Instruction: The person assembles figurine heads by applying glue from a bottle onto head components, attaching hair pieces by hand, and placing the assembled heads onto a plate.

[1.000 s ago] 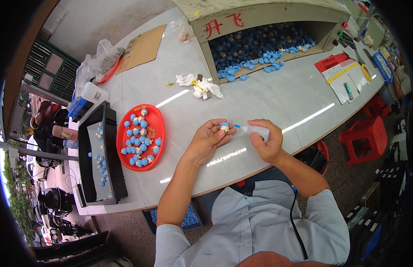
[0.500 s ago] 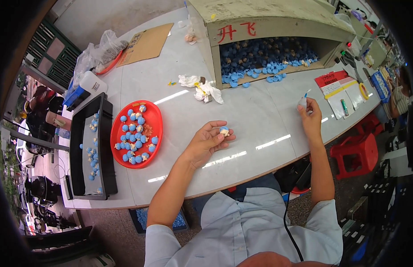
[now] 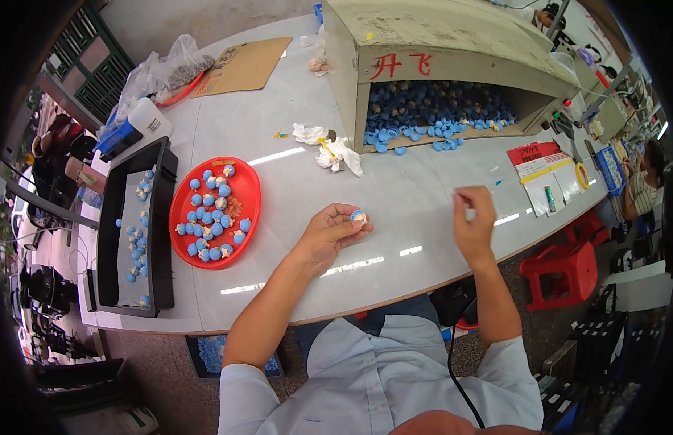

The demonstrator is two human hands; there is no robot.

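Observation:
My left hand (image 3: 329, 233) is closed around a small round blue-and-cream figure (image 3: 360, 217), pinched between thumb and fingers above the table. To its right, my right hand (image 3: 473, 223) is raised with its fingers curled together. A small white bottle, clear in that hand in the earlier frame, is now mostly hidden by the blurred fingers. On the table beyond that hand lies a thin blue tip or cap (image 3: 498, 182). Left of my left hand, a red round tray (image 3: 253, 190) holds many similar blue-and-cream figures (image 3: 217, 215).
A black bin (image 3: 164, 254) with more figures stands at the far left. Blue shell-like pieces (image 3: 438, 116) fill a beige metal box (image 3: 467, 65) at the back. Crumpled tissue (image 3: 338, 154) lies before it. Papers (image 3: 543, 170) and a marker (image 3: 550, 198) lie right.
My right hand has come left and nearer, toward the figure. The fingers of my left hand have closed more around the figure. The whole view has shifted slightly.

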